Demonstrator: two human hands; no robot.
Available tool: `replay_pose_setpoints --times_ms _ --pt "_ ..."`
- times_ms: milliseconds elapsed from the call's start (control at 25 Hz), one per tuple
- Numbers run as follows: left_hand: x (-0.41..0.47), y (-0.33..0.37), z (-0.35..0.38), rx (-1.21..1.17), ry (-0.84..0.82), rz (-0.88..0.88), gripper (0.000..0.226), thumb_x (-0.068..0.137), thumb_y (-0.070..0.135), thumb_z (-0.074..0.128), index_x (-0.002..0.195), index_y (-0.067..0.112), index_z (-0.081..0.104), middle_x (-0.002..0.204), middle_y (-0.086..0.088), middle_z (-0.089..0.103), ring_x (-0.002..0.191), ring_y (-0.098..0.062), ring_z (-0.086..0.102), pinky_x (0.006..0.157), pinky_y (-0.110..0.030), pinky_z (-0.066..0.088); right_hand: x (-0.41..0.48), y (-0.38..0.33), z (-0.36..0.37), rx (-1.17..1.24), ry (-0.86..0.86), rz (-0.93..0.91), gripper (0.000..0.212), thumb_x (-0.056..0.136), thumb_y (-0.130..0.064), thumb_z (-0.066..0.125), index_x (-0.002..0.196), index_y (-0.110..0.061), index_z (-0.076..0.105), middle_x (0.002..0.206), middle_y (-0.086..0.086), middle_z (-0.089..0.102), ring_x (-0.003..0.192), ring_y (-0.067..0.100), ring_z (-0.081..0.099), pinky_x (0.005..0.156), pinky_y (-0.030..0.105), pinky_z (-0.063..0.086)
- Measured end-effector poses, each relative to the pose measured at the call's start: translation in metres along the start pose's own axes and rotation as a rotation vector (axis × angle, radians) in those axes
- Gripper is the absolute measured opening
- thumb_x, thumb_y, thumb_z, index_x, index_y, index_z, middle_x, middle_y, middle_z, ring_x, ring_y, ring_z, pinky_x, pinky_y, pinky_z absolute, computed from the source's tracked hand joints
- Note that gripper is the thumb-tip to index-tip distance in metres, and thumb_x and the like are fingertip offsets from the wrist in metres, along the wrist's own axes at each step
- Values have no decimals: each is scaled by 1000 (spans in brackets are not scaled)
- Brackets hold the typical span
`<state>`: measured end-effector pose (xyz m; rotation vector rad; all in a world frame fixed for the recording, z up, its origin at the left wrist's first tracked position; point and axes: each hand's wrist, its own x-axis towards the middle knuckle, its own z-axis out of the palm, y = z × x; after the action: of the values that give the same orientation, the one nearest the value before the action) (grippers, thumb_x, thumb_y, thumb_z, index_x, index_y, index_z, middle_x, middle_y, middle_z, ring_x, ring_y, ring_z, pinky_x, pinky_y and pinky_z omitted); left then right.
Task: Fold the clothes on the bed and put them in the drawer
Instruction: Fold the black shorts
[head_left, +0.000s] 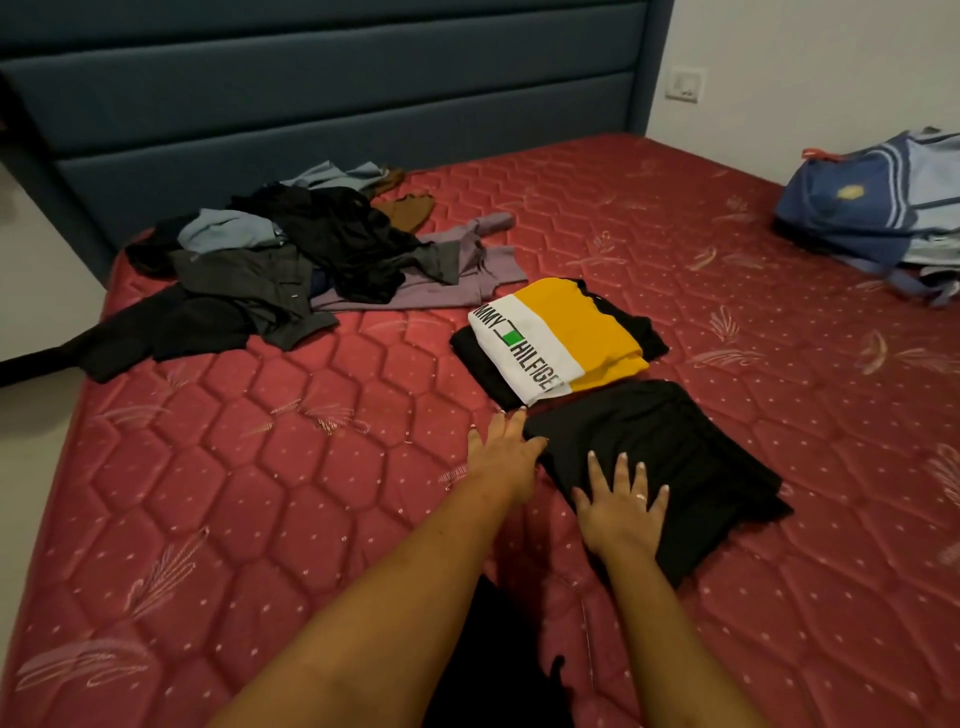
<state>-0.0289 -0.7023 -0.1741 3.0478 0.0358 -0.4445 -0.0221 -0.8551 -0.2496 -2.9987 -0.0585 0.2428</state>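
Observation:
A folded black garment (670, 457) lies on the red mattress (260, 467) in front of me. My right hand (621, 506) lies flat on its near left part, fingers spread. My left hand (501, 454) rests with straight fingers against the garment's left edge. Just beyond sits a folded yellow and white shirt (561, 338) on top of a folded black piece. A loose pile of unfolded clothes (291, 260), black, grey, blue, purple and brown, lies at the far left of the bed. No drawer is in view.
A blue backpack (872, 202) sits at the far right of the bed. A dark blue padded headboard (322, 93) runs along the back. The bed's left edge drops to a pale floor. A wall socket (684, 85) is on the white wall.

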Motion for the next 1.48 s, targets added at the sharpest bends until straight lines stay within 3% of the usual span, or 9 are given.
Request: replay_pose_setpoints --times_ms 160,440,720,960,1080,1160,1280,1400,1480 --pt "-15 -15 -2 -4 6 -37 65 93 15 47 150 34 21 161 -3 -7 147 -30 -7 114 -59 7 0 -5 -12 45 -221 46 63 96 -64 17 150 -43 -8 161 -2 -14 147 32 -15 111 64 -8" --pt "-50 -75 -24 -141 114 -217 75 93 21 49 152 35 6 160 -2 -13 147 -30 -11 115 -58 3 -13 -124 -60 81 89 -320 65 98 -52 32 150 -44 -5 161 -8 -11 147 27 -15 108 67 -9" --pt "-104 -231 -18 -279 267 -551 73 94 22 45 151 39 3 161 -1 -11 147 -28 -9 116 -56 5 -31 -263 -70 -40 60 -588 77 95 -40 48 150 -44 -5 160 -6 -15 147 27 -14 107 69 -8" --pt "-148 -390 67 -458 234 -794 69 95 38 48 153 32 11 161 -4 4 147 -31 4 116 -54 15 -18 -392 -20 -209 -54 -720 70 97 -38 44 152 -41 0 161 -5 -15 147 27 -14 108 67 -7" --pt "-136 -438 102 -451 200 -774 69 93 62 32 152 35 9 162 -3 1 147 -31 1 117 -52 9 13 -447 7 -218 -145 -757 65 98 -48 37 151 -42 0 161 -3 -10 148 28 -8 111 64 2" --pt "-112 -466 108 -399 242 -737 90 71 86 4 151 43 7 162 0 -3 148 -29 -5 116 -50 3 40 -475 21 -285 -276 -796 86 88 -54 57 150 -45 -1 162 -1 -8 148 29 2 112 62 12" --pt "-66 -507 104 -353 286 -670 121 38 92 -28 148 50 2 162 2 -2 148 -27 -5 116 -50 -1 80 -507 38 -299 -428 -752 119 66 -64 74 147 -48 -11 160 -3 -16 149 29 -3 111 62 12" --pt "-35 -534 100 -368 298 -612 116 41 91 -27 147 52 -3 161 4 -6 147 -27 -10 116 -51 -4 112 -533 45 -324 -357 -722 132 52 -71 78 143 -54 -16 160 -7 -17 147 35 -8 110 67 7" --pt "-22 -545 100 -358 307 -587 115 41 92 -27 146 53 -5 161 4 -9 147 -26 -14 116 -51 -5 128 -545 49 -155 -284 -654 130 52 -72 77 142 -57 -16 161 -8 0 146 37 7 110 67 13"
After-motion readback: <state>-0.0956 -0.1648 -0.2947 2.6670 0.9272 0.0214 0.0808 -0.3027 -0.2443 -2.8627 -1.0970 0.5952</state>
